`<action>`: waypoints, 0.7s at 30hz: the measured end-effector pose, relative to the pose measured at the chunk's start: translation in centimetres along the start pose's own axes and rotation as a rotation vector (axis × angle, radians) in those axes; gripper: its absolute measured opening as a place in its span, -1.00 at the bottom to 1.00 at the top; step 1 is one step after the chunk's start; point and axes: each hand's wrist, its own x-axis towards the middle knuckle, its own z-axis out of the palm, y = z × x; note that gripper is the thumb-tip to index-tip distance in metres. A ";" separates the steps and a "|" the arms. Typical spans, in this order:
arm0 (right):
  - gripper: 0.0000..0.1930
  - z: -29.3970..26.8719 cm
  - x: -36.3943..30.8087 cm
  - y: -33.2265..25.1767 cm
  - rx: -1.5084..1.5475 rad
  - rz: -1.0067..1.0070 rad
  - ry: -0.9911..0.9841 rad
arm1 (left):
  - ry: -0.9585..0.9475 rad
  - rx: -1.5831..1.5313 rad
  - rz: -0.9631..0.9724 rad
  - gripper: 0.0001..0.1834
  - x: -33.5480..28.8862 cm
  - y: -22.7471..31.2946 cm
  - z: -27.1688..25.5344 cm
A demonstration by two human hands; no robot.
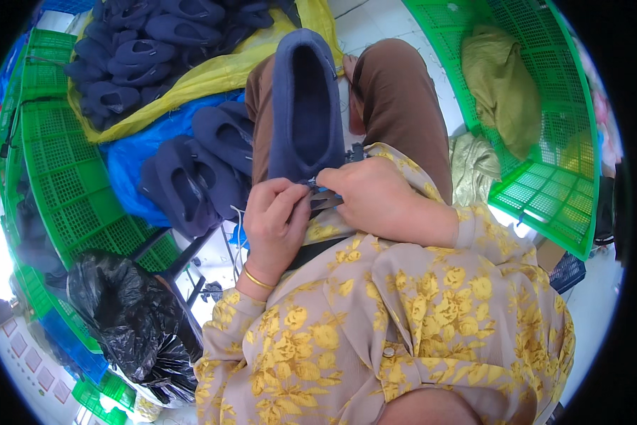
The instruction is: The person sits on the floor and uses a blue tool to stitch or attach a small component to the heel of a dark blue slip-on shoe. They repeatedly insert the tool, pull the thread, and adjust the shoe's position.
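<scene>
A navy fabric slip-on shoe (285,127) stands between my knees, its opening facing me and its heel toward my lap. My left hand (274,221) is closed, thumb and fingertips pinched at the left of the heel edge. My right hand (380,200) curls round a small metal tool (325,199) that looks like thread snips; its blades show between the two hands. The thumb and fingertip of my right hand meet at the heel, close to my left fingertips. Whatever fine thread lies there is too small to make out.
Several navy shoes (205,177) lie on blue plastic to the left. Behind them, a yellow sack (184,99) holds a heap more. Green mesh crates (70,177) stand at left, and another green crate (562,85) with olive cloth at right. A black plastic bag (123,304) sits at lower left.
</scene>
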 end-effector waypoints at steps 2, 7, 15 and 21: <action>-0.83 -0.4 -0.2 -0.2 0.045 0.050 -0.023 | 0.024 -0.066 -0.061 -0.78 0.2 0.9 -0.2; -0.76 -0.2 -0.6 -0.3 0.140 0.095 -0.032 | -0.023 -0.022 -0.072 -0.78 -0.3 0.4 -0.5; -0.75 1.9 -0.2 0.8 0.029 -0.035 0.013 | -0.024 0.008 -0.032 -0.78 -0.7 -0.3 -0.3; -0.66 2.9 0.1 1.2 0.030 -0.006 0.017 | -0.013 0.000 -0.057 -0.79 -0.7 -0.3 0.0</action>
